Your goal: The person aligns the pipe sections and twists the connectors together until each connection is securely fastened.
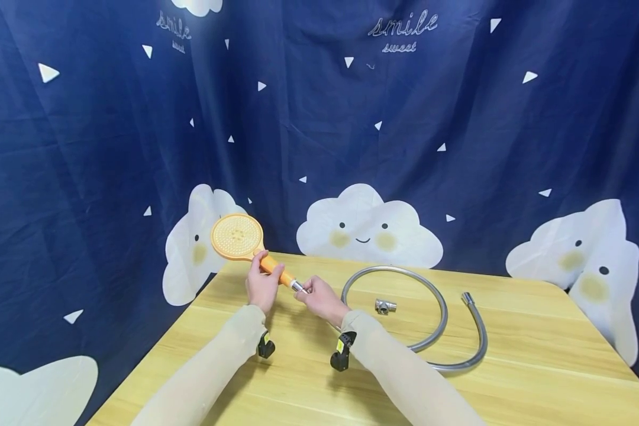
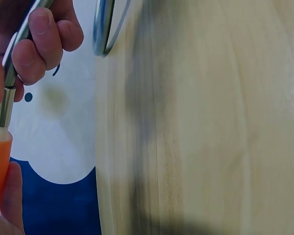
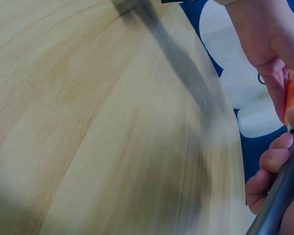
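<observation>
Head view, hands [image 1: 263,287], shower head [image 1: 237,236] in left, hose [image 1: 444,315] in right

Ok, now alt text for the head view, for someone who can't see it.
A person's left hand grips an orange shower head by its handle while the right hand holds a gray hose at the handle's end. A metal fitting lies on the wooden table, before a blue curtain.

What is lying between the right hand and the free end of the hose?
The head view shows a small metal fitting there, within the curve of the grey hose, which also crosses that stretch.
</observation>
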Available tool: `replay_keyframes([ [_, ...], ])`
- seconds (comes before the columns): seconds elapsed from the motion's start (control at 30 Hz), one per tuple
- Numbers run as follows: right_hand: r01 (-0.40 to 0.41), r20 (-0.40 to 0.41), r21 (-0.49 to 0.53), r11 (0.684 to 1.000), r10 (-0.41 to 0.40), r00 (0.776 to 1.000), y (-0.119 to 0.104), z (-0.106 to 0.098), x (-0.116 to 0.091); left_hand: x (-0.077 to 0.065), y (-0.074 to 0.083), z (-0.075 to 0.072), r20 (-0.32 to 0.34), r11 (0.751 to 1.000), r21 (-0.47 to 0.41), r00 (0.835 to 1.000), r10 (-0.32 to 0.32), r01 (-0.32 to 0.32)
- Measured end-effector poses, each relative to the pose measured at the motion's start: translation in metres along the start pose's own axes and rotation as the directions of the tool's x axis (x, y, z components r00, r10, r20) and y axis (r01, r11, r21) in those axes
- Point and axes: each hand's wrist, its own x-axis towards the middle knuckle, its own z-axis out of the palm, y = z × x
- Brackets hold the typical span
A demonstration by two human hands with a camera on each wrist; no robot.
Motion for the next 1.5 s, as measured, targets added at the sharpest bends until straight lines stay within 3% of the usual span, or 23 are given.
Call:
replay_keyframes([
  [0.5, 0.022, 0.090, 0.056, 0.998, -0.027, 0.996, -0.0025, -0.0036, 0.0016, 0.0018, 0.0032, -0.0027, -0.004, 0.999, 0.003, 0.999, 0.035, -0.035],
  [0.63, -0.010, 0.067, 0.088, 0.996, 0.004, 0.998, -0.0023, -0.0030, 0.0003, 0.0003, 0.0056, -0.0030, 0.001, 0.999, 0.009, 0.999, 0.049, -0.049],
  [0.8, 0.010, 0.037, 0.100, 0.995, -0.014, 0.999, -0.0029, -0.0029, 0.0017, 0.0003, 0.0080, -0.0026, 0.009, 0.999, -0.004, 0.999, 0.044, -0.044],
  [1.1, -0.020, 0.087, 0.103, 0.994, 0.011, 0.996, -0.0032, -0.0038, 0.0015, 0.0000, 0.0039, -0.0024, 0.001, 0.999, -0.011, 0.999, 0.041, -0.041],
  [1.5, 0.026, 0.052, 0.145, 0.989, -0.034, 0.998, 0.0010, -0.0036, 0.0009, -0.0011, 0.0075, -0.0017, -0.009, 0.999, 0.002, 0.999, 0.041, -0.041],
])
